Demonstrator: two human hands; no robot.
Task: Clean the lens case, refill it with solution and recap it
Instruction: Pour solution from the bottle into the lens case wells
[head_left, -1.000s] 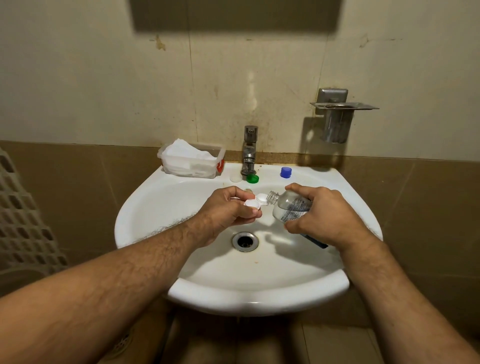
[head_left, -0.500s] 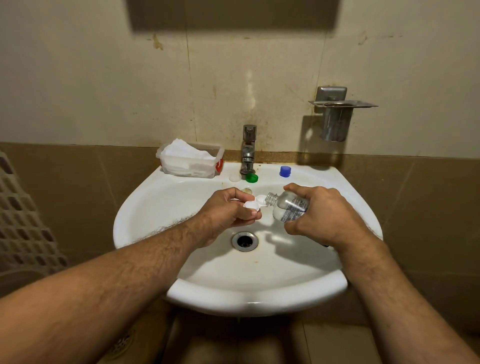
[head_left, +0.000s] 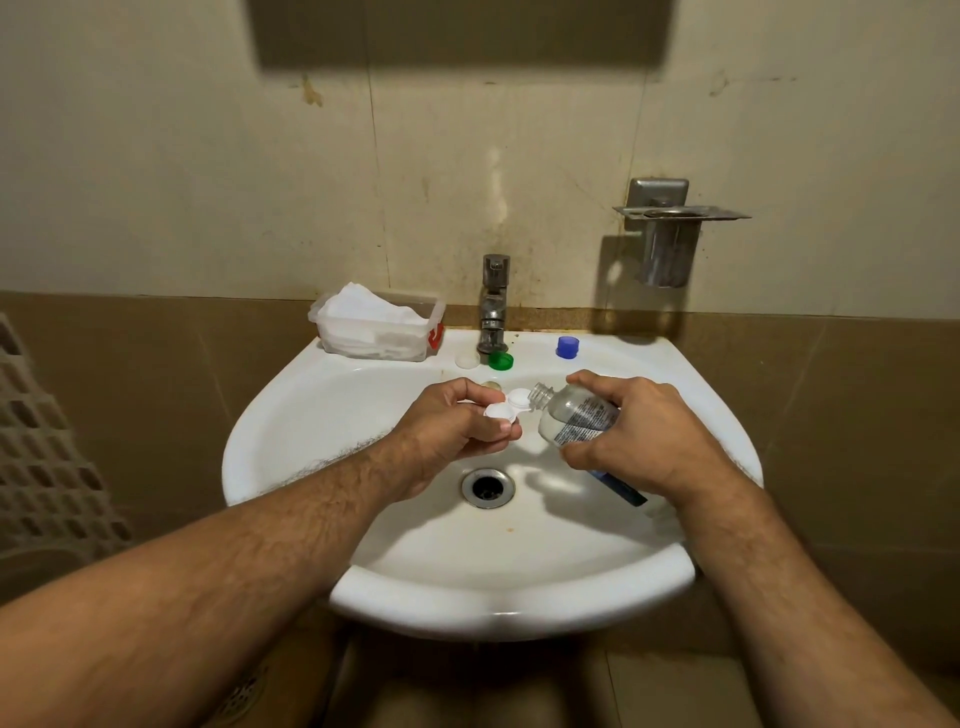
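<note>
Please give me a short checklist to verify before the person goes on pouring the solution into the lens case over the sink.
1. Case held firmly: the left hand pinches the lens case by its near end, wells up. Ok.
2. Bottle open and tilted: the solution bottle in the right hand has no cap, and its mouth is by the far well. Ok.
3. Spills caught: both are over the sink basin, above the drain. Ok.
4. Caps ready: the white cap, green cap and blue cap lie on the rim by the tap. Ok.
5. Wells clean and filled: cannot tell.
</note>
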